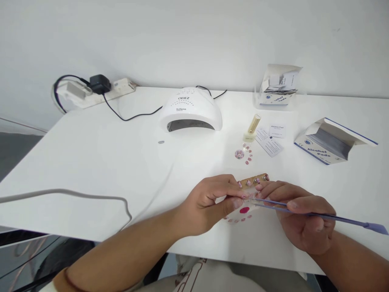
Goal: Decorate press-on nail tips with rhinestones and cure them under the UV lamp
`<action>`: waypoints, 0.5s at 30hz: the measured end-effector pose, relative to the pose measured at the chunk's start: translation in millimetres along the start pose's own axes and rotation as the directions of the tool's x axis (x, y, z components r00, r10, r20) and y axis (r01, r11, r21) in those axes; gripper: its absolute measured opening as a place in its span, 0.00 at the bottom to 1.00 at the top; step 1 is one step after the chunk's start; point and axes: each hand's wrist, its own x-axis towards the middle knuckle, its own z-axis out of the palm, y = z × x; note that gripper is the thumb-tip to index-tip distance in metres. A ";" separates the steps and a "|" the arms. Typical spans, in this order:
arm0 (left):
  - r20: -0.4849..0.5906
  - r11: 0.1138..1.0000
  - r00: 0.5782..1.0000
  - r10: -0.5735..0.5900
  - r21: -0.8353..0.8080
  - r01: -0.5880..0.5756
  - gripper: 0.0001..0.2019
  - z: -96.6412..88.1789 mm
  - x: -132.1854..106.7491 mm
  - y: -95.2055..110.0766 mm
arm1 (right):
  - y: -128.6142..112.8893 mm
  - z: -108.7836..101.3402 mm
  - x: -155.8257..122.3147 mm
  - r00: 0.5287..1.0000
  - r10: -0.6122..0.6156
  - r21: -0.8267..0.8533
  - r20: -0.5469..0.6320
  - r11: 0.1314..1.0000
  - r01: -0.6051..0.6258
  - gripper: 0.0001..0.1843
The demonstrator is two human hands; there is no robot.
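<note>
My right hand (pixel 304 215) is closed around a pair of blue-violet tweezers (pixel 343 219), whose tips point left. Thumb and fingers of my left hand (pixel 209 202) pinch a small pink false nail (pixel 244 197), largely covered by the fingertips, right at the tweezer tips. Just behind both hands, a tan strip (pixel 251 181) carries several decorated nails on small stands. Under the hands, a bright pink oval (pixel 244 210) lies on the table with an arc of pale pink nail pieces (pixel 237 221) in front of it.
A white nail lamp (pixel 191 107) stands at the back, its cord running to a power strip (pixel 100 95). A gold-capped bottle (pixel 251 127), a glittery pink disc (pixel 239 154), alcohol pad packets (pixel 270 142) and two alcohol pad boxes (pixel 319 142) (pixel 275 95) occupy the right side.
</note>
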 end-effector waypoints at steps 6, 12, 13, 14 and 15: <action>-0.033 1.000 0.999 -0.012 -0.027 0.011 0.13 2.0 -0.5 -0.7 | -0.5 0.0 -0.7 1.000 -0.006 -0.017 0.015 1.000 0.006 0.19; -0.052 0.995 0.998 -0.027 -0.097 0.022 0.15 5.3 -0.6 -0.9 | 0.5 -0.4 -1.3 1.000 -0.009 -0.033 0.020 0.999 0.009 0.19; -0.052 0.994 0.998 -0.031 -0.105 0.025 0.15 5.6 -1.0 -1.3 | 0.6 0.0 -1.3 1.000 -0.005 -0.032 0.018 0.999 0.005 0.19; -0.053 0.993 0.998 -0.035 -0.111 0.029 0.16 5.8 -1.4 -1.7 | 0.7 0.5 -1.1 1.000 0.000 -0.032 0.010 0.999 0.000 0.19; -0.053 0.993 0.998 -0.037 -0.114 0.030 0.16 5.9 -1.9 -2.1 | 0.7 1.2 -0.9 1.000 0.006 -0.029 -0.006 1.000 -0.006 0.19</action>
